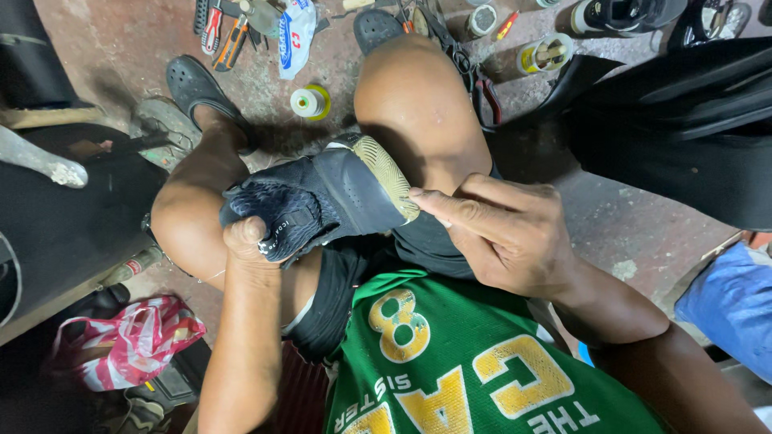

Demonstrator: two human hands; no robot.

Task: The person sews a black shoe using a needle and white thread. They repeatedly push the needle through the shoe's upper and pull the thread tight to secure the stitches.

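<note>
Shoe: black shoe [322, 201] rests between the knees, yellowish sole facing right.
Left hand [251, 241]: fingers wrapped around the toe.
Right hand [507, 237]: fingers pinched at the sole edge.
Floor [121, 40]: thread spool [308, 102], pliers [225, 32], sandal [193, 84] beyond the knees.

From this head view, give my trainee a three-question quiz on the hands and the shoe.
1. True or false: the left hand grips the black sneaker at its mesh end.
2. Which part of the sneaker do the right hand fingertips press? A) laces B) tan sole edge C) mesh end
3. Fill in: on the floor beyond the knees stands a spool of ___ thread.

Key: 1 true; 2 B; 3 white.
</note>
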